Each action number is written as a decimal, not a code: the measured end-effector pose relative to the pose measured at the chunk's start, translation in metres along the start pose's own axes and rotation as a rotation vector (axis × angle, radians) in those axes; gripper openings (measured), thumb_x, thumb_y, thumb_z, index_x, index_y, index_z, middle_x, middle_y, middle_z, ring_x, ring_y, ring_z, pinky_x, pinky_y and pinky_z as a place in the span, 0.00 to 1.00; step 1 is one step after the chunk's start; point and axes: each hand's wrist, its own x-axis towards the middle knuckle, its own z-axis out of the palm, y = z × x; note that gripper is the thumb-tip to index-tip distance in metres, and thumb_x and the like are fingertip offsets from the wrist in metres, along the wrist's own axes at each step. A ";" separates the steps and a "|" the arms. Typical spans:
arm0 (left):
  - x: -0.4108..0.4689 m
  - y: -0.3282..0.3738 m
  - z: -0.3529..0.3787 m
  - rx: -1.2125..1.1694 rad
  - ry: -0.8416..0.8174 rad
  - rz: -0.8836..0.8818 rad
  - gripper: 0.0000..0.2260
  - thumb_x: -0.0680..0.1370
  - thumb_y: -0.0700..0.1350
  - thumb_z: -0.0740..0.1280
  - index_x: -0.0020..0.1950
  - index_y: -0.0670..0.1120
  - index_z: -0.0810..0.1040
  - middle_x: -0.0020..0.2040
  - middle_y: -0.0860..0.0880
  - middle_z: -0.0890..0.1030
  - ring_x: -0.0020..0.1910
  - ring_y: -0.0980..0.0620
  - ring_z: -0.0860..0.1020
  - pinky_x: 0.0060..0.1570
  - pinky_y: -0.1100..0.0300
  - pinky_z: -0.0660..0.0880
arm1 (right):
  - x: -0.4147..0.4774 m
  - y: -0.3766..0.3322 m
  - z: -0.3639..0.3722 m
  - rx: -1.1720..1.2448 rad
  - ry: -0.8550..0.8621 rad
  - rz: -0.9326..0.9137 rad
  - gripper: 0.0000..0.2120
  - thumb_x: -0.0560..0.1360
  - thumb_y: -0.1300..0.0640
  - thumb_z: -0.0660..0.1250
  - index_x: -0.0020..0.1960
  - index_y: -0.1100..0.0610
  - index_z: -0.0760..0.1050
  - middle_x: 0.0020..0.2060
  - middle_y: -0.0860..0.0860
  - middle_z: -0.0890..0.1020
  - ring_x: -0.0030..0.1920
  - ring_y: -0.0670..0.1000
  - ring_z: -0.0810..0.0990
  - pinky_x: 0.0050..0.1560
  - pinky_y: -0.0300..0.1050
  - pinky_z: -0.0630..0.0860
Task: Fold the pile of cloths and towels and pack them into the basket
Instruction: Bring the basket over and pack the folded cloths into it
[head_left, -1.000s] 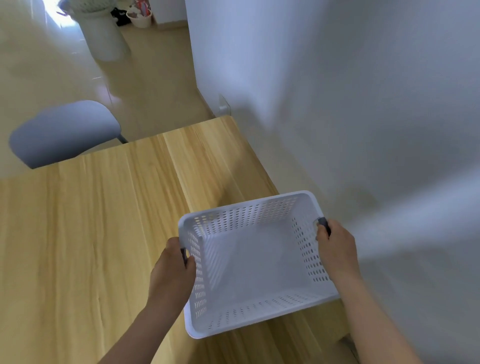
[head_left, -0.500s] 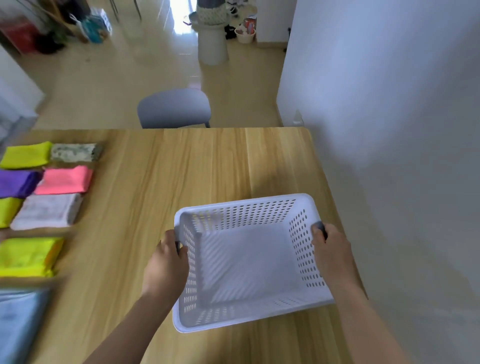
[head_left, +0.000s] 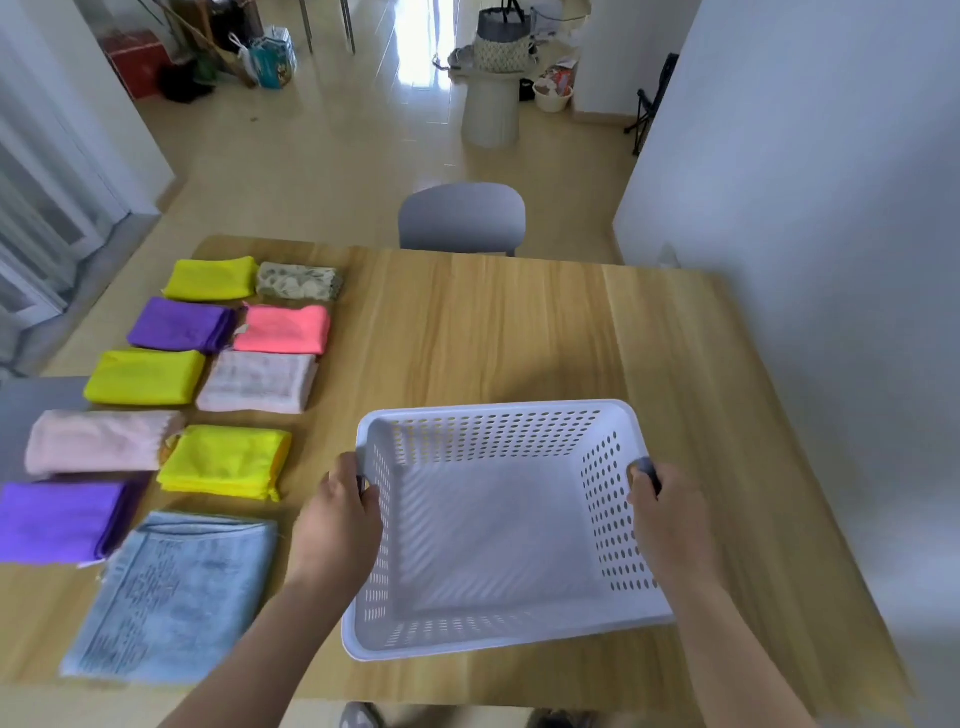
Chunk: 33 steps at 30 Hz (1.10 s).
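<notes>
Both your hands are gripping the white basket by its side handles, left hand and right hand closed, holding it at the table's near right. Folded cloths are lying left; the blue towel is blurring out, its near edge indistinct.

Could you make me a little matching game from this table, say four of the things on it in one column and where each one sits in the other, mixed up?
Things:
1. white basket
2. blue towel
3. patterned cloth
4. pink cloth

Places:
A. far end of the right-hand cloth column, beside a yellow cloth
B. held at both short ends by the left hand and right hand
C. nearest the person, largest folded piece
D. just in front of the patterned cloth, right of a purple cloth

Pairs: 1-B, 2-C, 3-A, 4-D
</notes>
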 end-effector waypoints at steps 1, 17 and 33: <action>0.004 -0.011 -0.007 0.012 0.004 0.008 0.04 0.78 0.39 0.60 0.52 0.40 0.69 0.42 0.42 0.75 0.41 0.37 0.74 0.34 0.54 0.64 | -0.009 -0.007 0.009 -0.007 0.005 0.007 0.16 0.81 0.52 0.55 0.42 0.59 0.73 0.28 0.53 0.74 0.26 0.49 0.68 0.26 0.41 0.63; 0.082 -0.075 -0.048 0.007 -0.006 -0.025 0.03 0.78 0.38 0.60 0.51 0.41 0.70 0.39 0.45 0.74 0.37 0.42 0.70 0.35 0.55 0.63 | -0.016 -0.075 0.089 0.031 -0.026 0.058 0.13 0.81 0.55 0.55 0.40 0.56 0.71 0.30 0.52 0.74 0.28 0.49 0.69 0.27 0.41 0.65; 0.165 -0.085 -0.026 0.020 -0.086 0.022 0.03 0.77 0.37 0.61 0.47 0.42 0.67 0.43 0.40 0.77 0.42 0.35 0.75 0.35 0.55 0.62 | 0.042 -0.098 0.129 0.000 0.007 0.125 0.13 0.80 0.53 0.56 0.42 0.58 0.73 0.35 0.57 0.78 0.30 0.50 0.71 0.29 0.44 0.67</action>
